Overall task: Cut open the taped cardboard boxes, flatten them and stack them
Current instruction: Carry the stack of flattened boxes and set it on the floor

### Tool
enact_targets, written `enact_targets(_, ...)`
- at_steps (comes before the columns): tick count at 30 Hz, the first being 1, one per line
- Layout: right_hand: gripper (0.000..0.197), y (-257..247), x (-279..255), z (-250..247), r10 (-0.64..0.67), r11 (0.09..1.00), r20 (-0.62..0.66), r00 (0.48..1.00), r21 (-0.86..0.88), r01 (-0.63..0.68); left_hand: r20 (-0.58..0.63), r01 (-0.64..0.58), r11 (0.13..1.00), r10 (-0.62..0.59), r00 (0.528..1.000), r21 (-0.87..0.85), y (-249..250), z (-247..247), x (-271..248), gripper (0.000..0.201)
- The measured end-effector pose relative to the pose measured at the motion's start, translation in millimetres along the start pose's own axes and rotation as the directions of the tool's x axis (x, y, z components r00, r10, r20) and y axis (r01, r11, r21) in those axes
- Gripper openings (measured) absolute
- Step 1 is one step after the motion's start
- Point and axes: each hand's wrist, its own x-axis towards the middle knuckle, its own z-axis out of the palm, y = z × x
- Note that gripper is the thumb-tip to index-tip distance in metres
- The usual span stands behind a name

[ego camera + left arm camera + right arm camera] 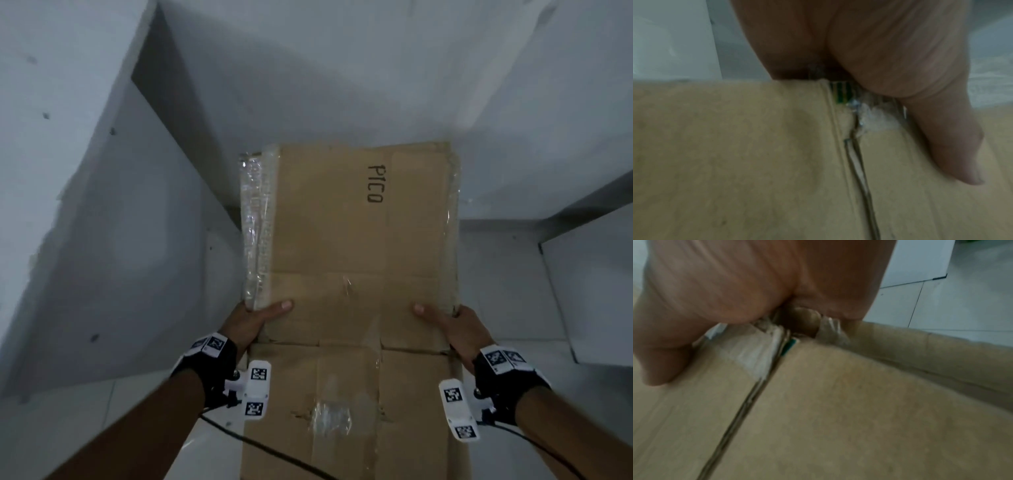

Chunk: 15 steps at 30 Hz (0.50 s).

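A flattened box [349, 240] lies in front of the person, held at both side edges, with a second piece of cardboard [349, 411] under it on the near side, over a pale tiled floor [513, 291]. The left hand [255, 320] grips the box's left edge, thumb flat on the top face and the fingers out of sight beneath; the right hand [452, 325] grips the right edge the same way. Only the head view takes in the whole box: the word "PICO" [375, 183] is printed in black near its far end, reading sideways, and clear tape [255, 226] runs crinkled along its left edge, with a thinner strip down the right edge. The left wrist view shows what the head view does not — the thumb pressed beside a slit between two flaps, a torn white patch of tape there and a small green-striped mark at the edge, too blurred to read. The right wrist view shows the mirror of it — the thumb on cardboard, a seam running away from the palm, ragged tape under the hand, a green fleck, and the box's right edge curling up against the tiles. White walls [85, 188] stand left of and beyond the box.
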Motion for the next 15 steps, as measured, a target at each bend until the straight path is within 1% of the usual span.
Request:
enact_targets(3,0.095,46,44,3,0.020,1.000,-0.011,1.000,-0.013,-0.020,0.016,0.013,1.000,-0.014,1.000,0.019,-33,6,45,0.065)
enact_targets(4,0.096,60,58,4,0.020,1.000,-0.023,1.000,-0.020,-0.020,0.013,0.009,1.000,-0.009,1.000,0.021,-45,6,62,0.067)
enact_targets(6,0.100,87,87,8,0.012,0.999,-0.053,0.998,-0.040,-0.014,-0.020,0.025,0.999,-0.024,1.000,0.043,-67,6,92,0.089)
enact_targets(7,0.101,99,101,10,0.008,0.999,-0.067,0.998,-0.046,-0.011,-0.033,0.036,0.998,-0.034,0.999,0.054,-75,5,106,0.093)
enact_targets(8,0.103,111,116,12,0.006,0.999,-0.077,0.997,-0.048,-0.009,-0.027,0.028,0.997,-0.026,0.999,0.065,-83,6,119,0.086)
enact_targets(10,0.103,129,143,16,0.007,0.998,-0.090,0.996,-0.060,-0.012,0.000,0.025,0.996,-0.025,1.000,0.088,-90,8,142,0.064)
enact_targets(11,0.101,136,155,19,-0.001,0.998,-0.089,0.996,-0.069,-0.005,0.011,0.020,0.996,-0.021,1.000,0.091,-92,11,150,0.058)
enact_targets(13,0.092,146,180,23,-0.029,0.996,-0.078,0.997,-0.088,0.023,0.028,0.000,0.996,-0.002,1.000,0.086,-103,12,175,0.057)
enact_targets(15,0.089,155,207,25,-0.038,0.994,-0.063,0.997,-0.109,0.031,0.041,0.008,0.997,-0.011,0.999,0.075,-119,9,208,0.064)
